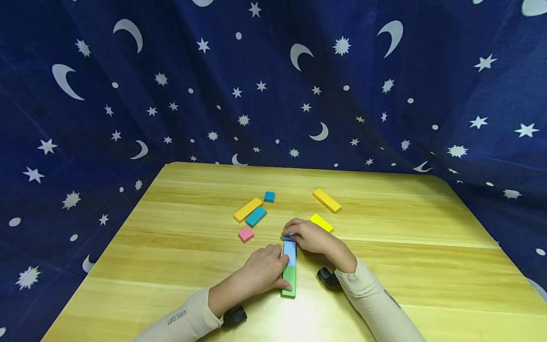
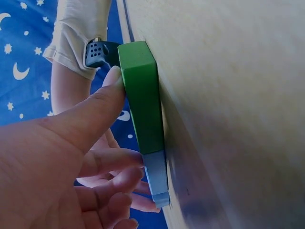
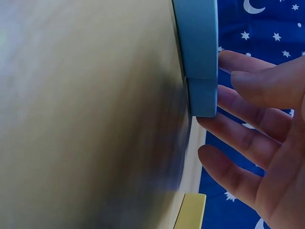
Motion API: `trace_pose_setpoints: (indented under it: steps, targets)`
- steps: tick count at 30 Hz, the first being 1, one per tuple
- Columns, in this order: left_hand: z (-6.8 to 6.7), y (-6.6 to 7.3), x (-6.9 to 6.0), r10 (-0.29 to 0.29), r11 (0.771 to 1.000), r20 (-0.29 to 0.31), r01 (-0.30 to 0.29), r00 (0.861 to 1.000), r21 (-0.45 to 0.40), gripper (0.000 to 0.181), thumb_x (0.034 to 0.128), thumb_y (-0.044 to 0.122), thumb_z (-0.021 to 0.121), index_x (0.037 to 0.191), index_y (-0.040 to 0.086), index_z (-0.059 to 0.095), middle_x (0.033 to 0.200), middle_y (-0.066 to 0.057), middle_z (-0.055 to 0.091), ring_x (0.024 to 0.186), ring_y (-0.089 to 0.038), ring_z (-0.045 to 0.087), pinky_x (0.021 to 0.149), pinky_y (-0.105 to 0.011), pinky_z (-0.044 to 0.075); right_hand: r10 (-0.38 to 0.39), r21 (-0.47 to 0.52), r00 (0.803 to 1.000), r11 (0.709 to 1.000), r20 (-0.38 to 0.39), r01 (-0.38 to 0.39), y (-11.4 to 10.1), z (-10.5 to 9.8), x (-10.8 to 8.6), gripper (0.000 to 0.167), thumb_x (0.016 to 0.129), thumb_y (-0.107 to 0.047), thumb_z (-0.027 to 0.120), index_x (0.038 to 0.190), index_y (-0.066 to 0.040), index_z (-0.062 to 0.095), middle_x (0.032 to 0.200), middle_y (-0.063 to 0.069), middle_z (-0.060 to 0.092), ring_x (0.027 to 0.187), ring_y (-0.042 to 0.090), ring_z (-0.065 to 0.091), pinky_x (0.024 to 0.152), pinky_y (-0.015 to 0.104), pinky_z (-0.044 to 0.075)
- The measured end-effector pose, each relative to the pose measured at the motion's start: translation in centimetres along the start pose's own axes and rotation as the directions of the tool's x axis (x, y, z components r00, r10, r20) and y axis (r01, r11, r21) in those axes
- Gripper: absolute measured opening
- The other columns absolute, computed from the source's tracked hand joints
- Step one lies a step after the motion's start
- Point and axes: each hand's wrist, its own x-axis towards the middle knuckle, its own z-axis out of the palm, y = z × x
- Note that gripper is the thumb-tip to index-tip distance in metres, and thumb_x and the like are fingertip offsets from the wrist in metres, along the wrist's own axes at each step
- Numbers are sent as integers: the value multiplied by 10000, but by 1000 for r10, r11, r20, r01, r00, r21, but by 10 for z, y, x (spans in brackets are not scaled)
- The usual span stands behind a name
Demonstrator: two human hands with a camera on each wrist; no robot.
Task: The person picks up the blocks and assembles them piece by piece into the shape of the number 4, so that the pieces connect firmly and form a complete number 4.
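A green block (image 1: 288,286) (image 2: 142,95), a light blue block (image 1: 290,251) (image 2: 156,171) and a small blue block (image 1: 288,238) (image 3: 202,98) lie end to end in one row on the table. My left hand (image 1: 263,270) (image 2: 62,148) rests along the row, thumb on the green block and index finger at the light blue one, its other fingers loosely bent. At the far end, my right hand (image 1: 314,236) (image 3: 267,119) touches the small blue block with relaxed, slightly bent fingers, partly covering it in the head view.
Left of the row on the table (image 1: 171,247) lie a pink block (image 1: 245,234), a teal block (image 1: 255,216), an orange block (image 1: 248,210) and a small blue square (image 1: 269,196). Beyond my right hand are a yellow block (image 1: 321,222) (image 3: 191,211) and another orange block (image 1: 326,200).
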Motion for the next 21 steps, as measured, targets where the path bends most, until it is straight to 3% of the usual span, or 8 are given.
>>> trace_pose_setpoints:
  steps: [11, 21]
  targets:
    - [3, -4, 0, 9, 1000, -6, -9, 1000, -29, 568, 699, 681, 553, 926, 161, 585, 928, 0, 460, 751, -102, 388, 540, -183, 331, -13, 15, 1000, 1000, 24, 12, 0, -3, -1, 223, 868, 44, 515, 1008, -21, 676, 1093, 125, 632, 1043, 282, 588, 899, 401, 457]
    - [3, -6, 0, 4, 995, 28, -2, 1000, -95, 593, 707, 668, 569, 991, 148, 565, 1109, -46, 506, 985, -172, 498, 722, -260, 464, 1, 17, 999, 1000, 52, -2, -1, -4, 0, 271, 864, 77, 474, 1042, 3, 664, 1116, 141, 628, 1075, 302, 576, 913, 416, 447]
